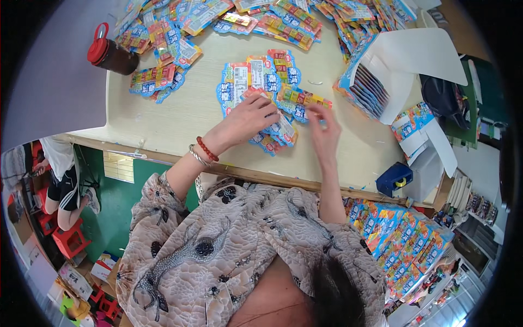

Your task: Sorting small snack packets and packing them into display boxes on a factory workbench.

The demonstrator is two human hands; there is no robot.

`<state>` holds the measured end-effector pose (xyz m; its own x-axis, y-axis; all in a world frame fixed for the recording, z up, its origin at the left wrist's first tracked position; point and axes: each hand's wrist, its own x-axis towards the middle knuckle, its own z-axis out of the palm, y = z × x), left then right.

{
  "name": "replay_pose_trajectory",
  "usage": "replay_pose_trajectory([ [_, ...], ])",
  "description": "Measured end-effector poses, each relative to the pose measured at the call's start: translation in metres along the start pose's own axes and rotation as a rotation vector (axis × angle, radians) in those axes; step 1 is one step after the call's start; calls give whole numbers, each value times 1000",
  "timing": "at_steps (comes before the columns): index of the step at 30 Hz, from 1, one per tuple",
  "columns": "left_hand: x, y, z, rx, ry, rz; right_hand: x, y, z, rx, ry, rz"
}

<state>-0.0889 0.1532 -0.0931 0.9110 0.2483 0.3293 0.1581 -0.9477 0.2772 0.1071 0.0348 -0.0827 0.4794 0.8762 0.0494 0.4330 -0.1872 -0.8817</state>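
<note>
Several colourful flat packets with wavy blue edges lie in a loose pile in front of me, one packet (233, 87) at its left side. My left hand (255, 117) is over the pile, its fingers bent round a white-and-blue packet (284, 132). A red beaded bracelet and a silver bangle are on that wrist. At the right of the pile, my right hand (326, 129) has its thumb and forefinger closed at the end of a packet with a yellow-and-red strip (298, 97). The fingertips partly cover that end.
A dark bottle with a red lid (113, 56) stands at the left. More packets (283, 24) are heaped along the far side. At the right sit an open white box (370, 90) filled with packets and a blue tape dispenser (394, 180). Stacked printed boxes (403, 240) are below the table edge.
</note>
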Motion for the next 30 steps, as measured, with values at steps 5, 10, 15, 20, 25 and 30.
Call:
replay_pose_trajectory([
  [5, 21, 8, -17, -8, -164, 31, 31, 17, -24, -618, -63, -279],
  [10, 10, 25, -33, 14, -217, -33, 46, 33, -41, -604, -259, -238],
  [15, -44, 42, -53, -263, -48, -281, 33, 21, -41, -85, -266, 163],
  [20, -79, 64, -39, -1028, 236, -890, 10, -7, -7, 454, -135, 275],
  [25, -72, 69, -23, -1569, 619, -1270, -31, -24, 63, 691, -193, 363],
  [30, -77, 60, -26, -1566, 741, -1208, -58, -22, 84, 576, -370, 192],
])
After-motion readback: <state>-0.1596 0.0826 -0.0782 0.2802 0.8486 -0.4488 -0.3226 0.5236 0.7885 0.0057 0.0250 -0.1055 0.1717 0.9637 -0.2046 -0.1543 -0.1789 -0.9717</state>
